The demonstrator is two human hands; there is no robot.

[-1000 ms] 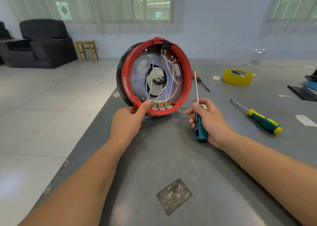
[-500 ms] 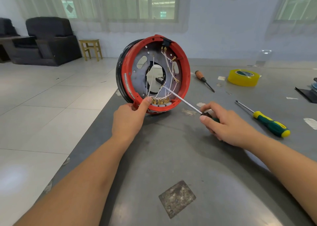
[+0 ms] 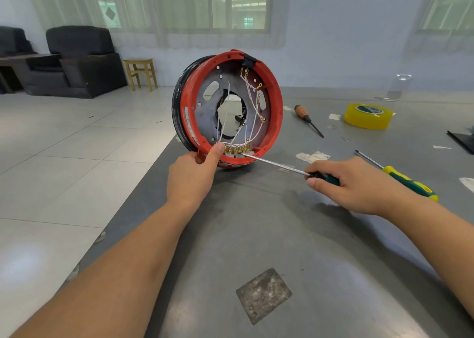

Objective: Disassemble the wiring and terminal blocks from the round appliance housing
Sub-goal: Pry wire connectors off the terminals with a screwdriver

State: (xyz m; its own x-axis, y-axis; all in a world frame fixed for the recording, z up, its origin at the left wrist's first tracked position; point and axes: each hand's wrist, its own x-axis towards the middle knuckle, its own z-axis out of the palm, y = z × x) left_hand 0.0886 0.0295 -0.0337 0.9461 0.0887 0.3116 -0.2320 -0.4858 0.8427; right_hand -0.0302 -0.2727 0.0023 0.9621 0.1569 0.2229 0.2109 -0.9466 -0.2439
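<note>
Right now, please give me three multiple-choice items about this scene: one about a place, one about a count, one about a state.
1. Where does the tip of the held screwdriver point?
A. at the brass terminals at the bottom of the red housing
B. at the yellow tape roll
C. at the stool

2. How many screwdrivers lie loose on the table?
A. none
B. two
C. four

3. How does the housing stand?
A. flat
B. on its edge, steadied by the left hand
C. hanging

Answers: 1 A, the shaft held by the right hand ends there; 2 B, a wooden-handled screwdriver and a green-yellow screwdriver; 3 B, its rim meets the table.
</note>
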